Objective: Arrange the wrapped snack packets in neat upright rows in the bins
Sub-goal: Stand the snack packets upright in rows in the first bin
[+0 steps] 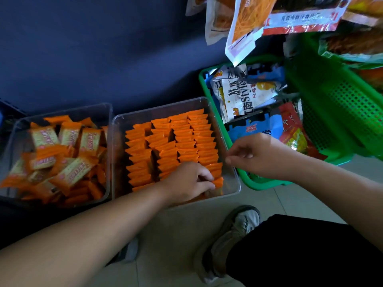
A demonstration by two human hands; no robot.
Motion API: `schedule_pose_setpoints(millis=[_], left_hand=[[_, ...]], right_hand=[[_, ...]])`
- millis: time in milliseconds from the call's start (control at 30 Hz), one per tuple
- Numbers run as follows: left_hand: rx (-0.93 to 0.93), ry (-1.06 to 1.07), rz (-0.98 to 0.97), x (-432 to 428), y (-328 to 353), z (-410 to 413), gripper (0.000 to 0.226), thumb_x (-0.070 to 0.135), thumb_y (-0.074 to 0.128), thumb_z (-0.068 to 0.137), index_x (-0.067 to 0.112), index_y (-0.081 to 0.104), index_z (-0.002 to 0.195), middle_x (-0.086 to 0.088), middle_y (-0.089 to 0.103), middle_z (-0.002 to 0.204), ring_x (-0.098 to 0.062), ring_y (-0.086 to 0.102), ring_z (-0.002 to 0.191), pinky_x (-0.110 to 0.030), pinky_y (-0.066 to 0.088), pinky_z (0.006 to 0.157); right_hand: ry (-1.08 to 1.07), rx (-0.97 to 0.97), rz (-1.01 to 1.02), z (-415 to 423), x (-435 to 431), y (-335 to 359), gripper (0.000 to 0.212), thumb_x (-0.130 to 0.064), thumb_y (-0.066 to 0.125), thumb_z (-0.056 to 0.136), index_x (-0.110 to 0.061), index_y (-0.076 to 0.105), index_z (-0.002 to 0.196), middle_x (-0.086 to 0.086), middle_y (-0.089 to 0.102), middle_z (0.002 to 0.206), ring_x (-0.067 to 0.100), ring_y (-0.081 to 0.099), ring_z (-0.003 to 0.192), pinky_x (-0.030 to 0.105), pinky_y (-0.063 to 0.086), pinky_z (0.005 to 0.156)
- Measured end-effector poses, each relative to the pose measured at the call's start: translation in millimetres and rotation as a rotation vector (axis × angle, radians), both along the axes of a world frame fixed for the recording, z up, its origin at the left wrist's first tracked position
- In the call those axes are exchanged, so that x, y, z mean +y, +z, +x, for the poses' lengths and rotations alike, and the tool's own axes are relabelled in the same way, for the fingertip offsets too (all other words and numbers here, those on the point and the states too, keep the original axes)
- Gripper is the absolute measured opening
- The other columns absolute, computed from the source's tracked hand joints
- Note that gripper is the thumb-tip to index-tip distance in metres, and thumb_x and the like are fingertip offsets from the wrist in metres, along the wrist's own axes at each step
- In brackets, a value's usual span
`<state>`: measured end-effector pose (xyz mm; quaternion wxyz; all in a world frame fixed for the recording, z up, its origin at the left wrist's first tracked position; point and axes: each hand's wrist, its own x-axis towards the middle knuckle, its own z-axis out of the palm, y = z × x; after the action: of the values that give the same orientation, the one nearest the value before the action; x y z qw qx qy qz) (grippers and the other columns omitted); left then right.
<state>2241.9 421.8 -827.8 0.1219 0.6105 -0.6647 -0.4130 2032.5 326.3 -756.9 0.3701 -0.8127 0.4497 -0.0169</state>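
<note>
Two clear plastic bins stand side by side on the floor. The right bin [232, 181] holds several upright rows of orange snack packets [182, 139]. The left bin [107, 112] holds a loose heap of the same orange-and-yellow packets [72, 172], lying at all angles. My left hand [186, 183] reaches into the near right corner of the right bin and its fingers curl round orange packets at the front of a row. My right hand [255, 156] hovers over the right bin's right edge, fingers loosely curled, holding nothing.
A green plastic basket [259, 183] full of larger snack bags stands right of the bins. A second green basket [342, 112] sits beyond it. Bagged snacks [248, 21] hang above. A dark blue wall is behind. My shoe [232, 235] and knee are on the tiled floor.
</note>
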Motion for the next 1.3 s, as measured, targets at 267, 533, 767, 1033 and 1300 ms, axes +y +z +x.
schedule_pose_setpoints(millis=[267, 533, 767, 1033, 1300], left_hand=[[-0.069, 0.143, 0.033, -8.8, -9.0, 1.8, 0.038, 0.036, 0.087, 0.083, 0.026, 0.075, 0.117, 0.007, 0.058, 0.107, -0.010, 0.055, 0.090, -0.029, 0.047, 0.075], [-0.193, 0.080, 0.114, -16.4, -4.3, -16.7, 0.036, 0.036, 0.094, 0.074, 0.016, 0.077, 0.098, 0.009, 0.065, 0.084, -0.014, 0.064, 0.089, -0.034, 0.054, 0.078], [-0.116, 0.271, 0.029, -10.2, -7.8, -17.8, 0.040, 0.032, 0.092, 0.077, 0.019, 0.068, 0.106, 0.002, 0.066, 0.088, -0.018, 0.065, 0.082, -0.040, 0.056, 0.075], [-0.134, 0.237, -0.012, -5.6, -4.3, -14.9, 0.039, 0.037, 0.084, 0.086, 0.018, 0.076, 0.119, 0.001, 0.073, 0.105, -0.015, 0.067, 0.096, -0.036, 0.058, 0.085], [-0.324, 0.252, -0.102, 46.0, 26.5, 58.7, 0.015, 0.036, 0.071, 0.094, 0.025, 0.075, 0.102, 0.009, 0.067, 0.096, -0.013, 0.066, 0.094, -0.032, 0.055, 0.081]], right_hand=[[0.023, 0.142, -0.008, -3.7, 1.2, -14.4, 0.015, -0.041, 0.072, 0.093, -0.029, 0.077, 0.099, -0.011, 0.066, 0.084, 0.007, 0.061, 0.078, 0.019, 0.045, 0.065], [0.075, 0.140, -0.028, 4.1, 1.8, -17.0, 0.012, -0.039, 0.072, 0.092, -0.029, 0.078, 0.095, -0.015, 0.065, 0.080, 0.007, 0.064, 0.080, 0.027, 0.054, 0.072], [0.052, 0.137, -0.041, 7.4, -2.0, -11.9, 0.011, -0.039, 0.071, 0.094, -0.030, 0.077, 0.094, -0.013, 0.066, 0.082, 0.004, 0.062, 0.071, 0.024, 0.052, 0.064], [0.087, 0.136, -0.094, 19.5, 5.3, -14.5, 0.008, -0.037, 0.071, 0.091, -0.037, 0.068, 0.084, -0.015, 0.063, 0.081, 0.006, 0.061, 0.076, 0.030, 0.053, 0.070], [0.173, 0.149, -0.060, 45.0, 27.6, -11.0, 0.021, -0.051, 0.077, 0.085, -0.037, 0.070, 0.100, -0.016, 0.067, 0.088, 0.009, 0.064, 0.085, 0.032, 0.057, 0.080]])
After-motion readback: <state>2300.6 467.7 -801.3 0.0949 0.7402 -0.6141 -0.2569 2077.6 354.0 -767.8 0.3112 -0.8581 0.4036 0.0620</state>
